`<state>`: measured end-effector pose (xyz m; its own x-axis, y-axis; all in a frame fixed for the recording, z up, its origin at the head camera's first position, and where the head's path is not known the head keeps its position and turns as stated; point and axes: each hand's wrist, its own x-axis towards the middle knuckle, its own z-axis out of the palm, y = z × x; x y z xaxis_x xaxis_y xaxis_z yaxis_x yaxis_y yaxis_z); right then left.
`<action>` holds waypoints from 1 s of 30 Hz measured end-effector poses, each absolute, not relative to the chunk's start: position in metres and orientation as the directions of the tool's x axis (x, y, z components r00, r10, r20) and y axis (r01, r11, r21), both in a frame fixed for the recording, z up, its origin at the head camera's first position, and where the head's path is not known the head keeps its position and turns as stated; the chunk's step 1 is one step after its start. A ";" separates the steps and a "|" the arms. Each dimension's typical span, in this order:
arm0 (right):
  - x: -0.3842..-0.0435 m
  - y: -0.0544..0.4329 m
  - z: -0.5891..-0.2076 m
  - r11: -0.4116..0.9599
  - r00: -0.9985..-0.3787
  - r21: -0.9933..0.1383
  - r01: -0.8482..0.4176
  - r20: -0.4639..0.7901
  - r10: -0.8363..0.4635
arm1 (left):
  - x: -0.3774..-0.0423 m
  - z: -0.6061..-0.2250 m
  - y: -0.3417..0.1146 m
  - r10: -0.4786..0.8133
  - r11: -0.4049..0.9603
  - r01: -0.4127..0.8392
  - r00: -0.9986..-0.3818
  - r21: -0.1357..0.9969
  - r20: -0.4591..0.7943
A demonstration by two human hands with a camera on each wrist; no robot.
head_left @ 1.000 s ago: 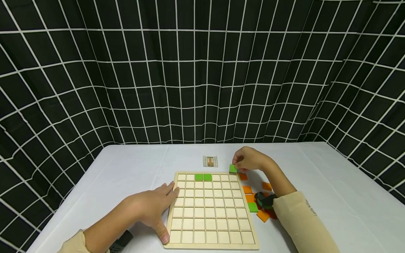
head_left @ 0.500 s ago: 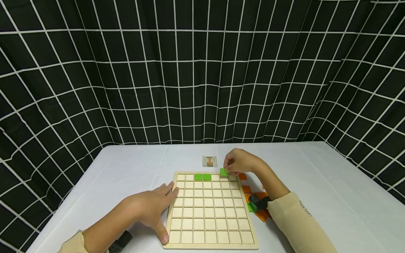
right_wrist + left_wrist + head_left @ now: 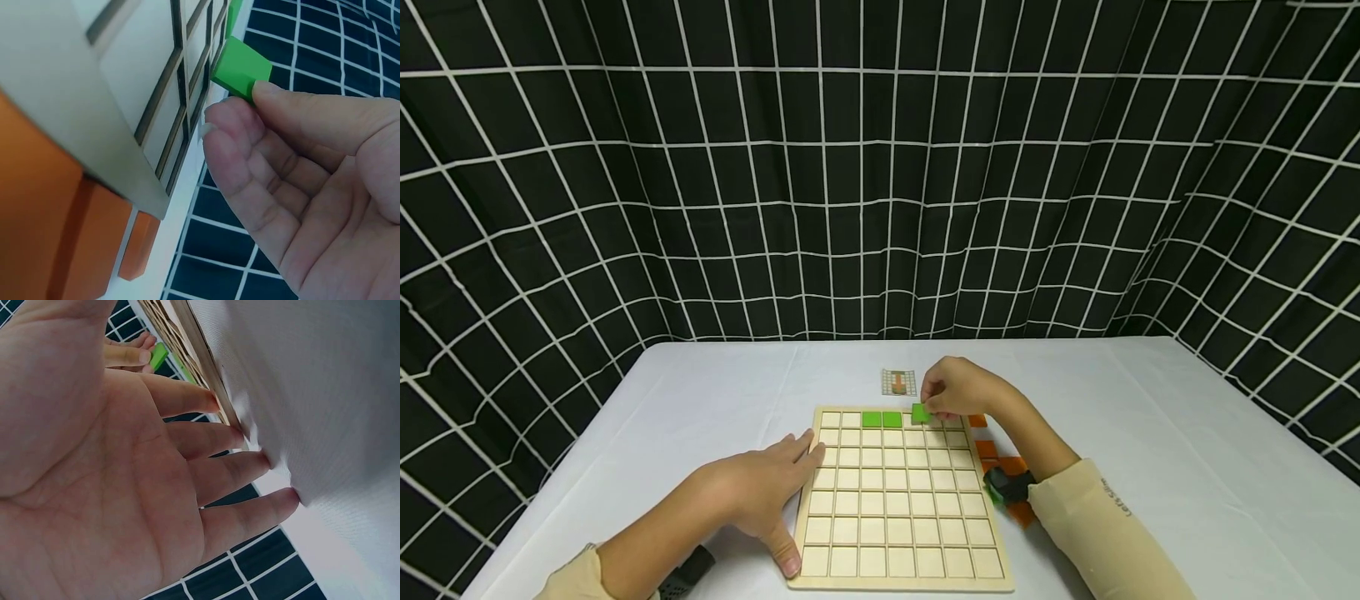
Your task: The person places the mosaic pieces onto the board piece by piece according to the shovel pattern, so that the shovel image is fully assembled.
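Note:
A pale wooden grid board (image 3: 898, 500) lies on the white table, with two green square tiles (image 3: 882, 420) side by side in its far row. Along the board's left edge rests my left hand (image 3: 760, 492), fingers spread and straight, thumb at the near left corner; the left wrist view shows its fingertips (image 3: 287, 499) down on the tablecloth and the board's rim. My right hand (image 3: 958, 390) pinches another green tile (image 3: 240, 67) between thumb and fingers. That tile is held tilted over the far row, a little right of the two placed ones.
Orange tiles (image 3: 987, 450) lie beside the board's right edge, partly hidden under my right forearm. Behind the board sits a small printed card (image 3: 898, 383) with a grid pattern. A black curtain with white grid lines (image 3: 880, 208) surrounds the table (image 3: 730, 400).
My right hand has carried the green tile leftward from beyond the board's far right corner to over its far row. The left hand has stayed in place.

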<state>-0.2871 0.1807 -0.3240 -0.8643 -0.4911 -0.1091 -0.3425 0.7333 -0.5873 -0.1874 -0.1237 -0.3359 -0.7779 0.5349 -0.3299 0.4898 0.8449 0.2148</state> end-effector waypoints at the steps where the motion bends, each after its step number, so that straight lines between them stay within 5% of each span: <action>1: -0.287 0.180 -0.324 0.736 -0.865 -0.585 -0.341 -0.111 -0.490 | -0.188 -0.336 -0.124 0.536 0.844 0.492 -0.777 0.212 -0.329; 30: -0.287 0.169 -0.333 0.731 -0.883 -0.607 -0.312 -0.100 -0.459 | -0.188 -0.336 -0.123 0.524 0.851 0.483 -0.782 0.204 -0.337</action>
<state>-0.2867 0.1695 -0.3331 -0.8827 -0.4592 -0.1001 -0.3115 0.7312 -0.6069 -0.1878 -0.1225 -0.3362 -0.7820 0.5245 -0.3369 0.4831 0.8514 0.2041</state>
